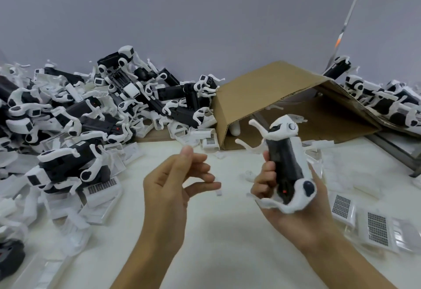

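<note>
As seen from the head camera, two hands raised over the white table (pixel 227 231). Right hand (pixel 296 202), near and right of centre, wrapped round one black-and-white toy robot dog (pixel 282 161): palm under its near end, thumb and curled fingers on the black body, far end tilted up and away, clear of the table. Two white legs sticking out left at its far end. Left hand (pixel 173 186), just left of centre and apart from the toy, grasping nothing visible, fingers loosely curled, thumb up against the forefinger. One small white scrap (pixel 219 192) by its fingertips; touching or not, impossible to tell. One cardboard box (pixel 262 97) on its side at the far middle, mouth toward the near right. Two heaps of like toys: a large heap (pixel 95 111) on the left, too tangled to count, and a smaller heap (pixel 382 102) far right. Two clear trays with dotted grids (pixel 341 204) near right.
</note>
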`<state>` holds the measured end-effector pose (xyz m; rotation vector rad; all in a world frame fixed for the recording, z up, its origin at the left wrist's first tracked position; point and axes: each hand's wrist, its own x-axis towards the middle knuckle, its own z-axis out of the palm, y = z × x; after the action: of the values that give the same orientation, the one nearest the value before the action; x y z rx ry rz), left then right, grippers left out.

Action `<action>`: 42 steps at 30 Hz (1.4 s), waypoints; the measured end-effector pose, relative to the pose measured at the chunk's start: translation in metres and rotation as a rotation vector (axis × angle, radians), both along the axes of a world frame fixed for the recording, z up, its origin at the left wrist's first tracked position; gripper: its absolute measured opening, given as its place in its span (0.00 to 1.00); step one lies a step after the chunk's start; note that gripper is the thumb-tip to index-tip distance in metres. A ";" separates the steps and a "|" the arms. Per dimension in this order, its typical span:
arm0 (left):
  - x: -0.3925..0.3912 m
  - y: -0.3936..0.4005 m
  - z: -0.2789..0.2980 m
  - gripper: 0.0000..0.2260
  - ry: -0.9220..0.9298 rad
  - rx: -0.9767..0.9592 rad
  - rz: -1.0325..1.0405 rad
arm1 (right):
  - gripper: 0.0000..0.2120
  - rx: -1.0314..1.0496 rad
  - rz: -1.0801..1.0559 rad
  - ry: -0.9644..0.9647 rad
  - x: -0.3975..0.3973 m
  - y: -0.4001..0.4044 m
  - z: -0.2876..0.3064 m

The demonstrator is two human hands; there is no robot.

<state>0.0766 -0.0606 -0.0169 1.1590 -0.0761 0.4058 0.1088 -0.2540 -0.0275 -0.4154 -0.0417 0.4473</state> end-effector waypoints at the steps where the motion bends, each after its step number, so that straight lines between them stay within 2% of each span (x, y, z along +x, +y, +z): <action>1: 0.000 0.000 -0.001 0.16 0.008 0.047 -0.003 | 0.22 -0.066 -0.035 -0.027 0.000 0.001 0.001; 2: -0.001 -0.002 -0.002 0.18 0.034 0.121 -0.019 | 0.19 -0.196 -0.103 -0.061 0.000 0.004 0.001; 4: -0.004 -0.010 -0.005 0.20 0.105 0.280 -0.114 | 0.14 -0.609 -0.276 -0.218 -0.005 0.013 -0.001; 6: -0.004 -0.015 -0.008 0.21 0.154 0.354 -0.143 | 0.14 -0.925 -0.401 -0.509 -0.012 0.020 -0.004; 7: -0.003 -0.015 -0.008 0.20 0.174 0.333 -0.104 | 0.15 -0.987 -0.417 -0.648 -0.017 0.022 -0.007; 9: 0.001 -0.010 -0.008 0.17 0.240 0.132 -0.076 | 0.13 -1.070 -0.519 -0.854 -0.023 0.022 -0.013; 11: 0.003 -0.003 -0.007 0.15 0.310 -0.140 -0.169 | 0.11 -1.147 -0.721 -1.000 -0.025 0.021 -0.017; 13: 0.003 -0.001 -0.005 0.13 0.357 -0.324 -0.263 | 0.10 -1.194 -0.840 -1.028 -0.026 0.023 -0.017; 15: 0.003 -0.004 -0.004 0.12 0.345 -0.334 -0.245 | 0.12 -1.209 -0.830 -0.993 -0.028 0.024 -0.015; 18: 0.002 -0.011 -0.007 0.09 0.273 -0.094 -0.093 | 0.17 -1.213 -0.613 -0.811 -0.028 0.028 -0.013; 20: 0.001 -0.017 -0.009 0.06 0.236 0.025 -0.107 | 0.18 -1.166 -0.534 -0.612 -0.025 0.029 -0.012; 23: 0.002 -0.019 -0.011 0.07 0.232 0.003 -0.136 | 0.21 -1.018 -0.499 -0.342 -0.018 0.020 -0.003; 25: 0.005 -0.017 -0.014 0.11 0.257 -0.027 -0.087 | 0.21 -0.995 -0.515 -0.186 -0.013 0.011 0.007; 27: 0.010 -0.015 -0.017 0.10 0.279 -0.044 -0.043 | 0.20 -0.968 -0.466 -0.076 -0.007 -0.002 0.025; 29: 0.015 -0.011 -0.020 0.08 0.306 -0.094 -0.022 | 0.16 -0.792 -0.369 0.035 0.004 -0.018 0.054; 31: 0.017 -0.009 -0.021 0.08 0.322 -0.151 -0.036 | 0.10 -0.528 -0.409 0.066 0.023 -0.040 0.094; 33: 0.018 -0.007 -0.020 0.08 0.320 -0.190 -0.056 | 0.05 -0.336 -0.593 0.042 0.045 -0.062 0.131; 34: 0.018 -0.007 -0.018 0.08 0.317 -0.204 -0.062 | 0.05 -0.309 -0.689 0.009 0.055 -0.069 0.145; 37: 0.018 -0.007 -0.014 0.08 0.303 -0.229 -0.082 | 0.14 -0.476 -0.772 0.009 0.074 -0.075 0.148; 42: 0.017 -0.004 -0.008 0.09 0.348 -0.247 -0.085 | 0.13 -0.637 -0.483 0.063 0.055 -0.033 0.070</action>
<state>0.0939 -0.0647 -0.0249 0.9638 0.2227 0.1293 0.1639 -0.2869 0.0427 -1.0091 0.2655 -0.0185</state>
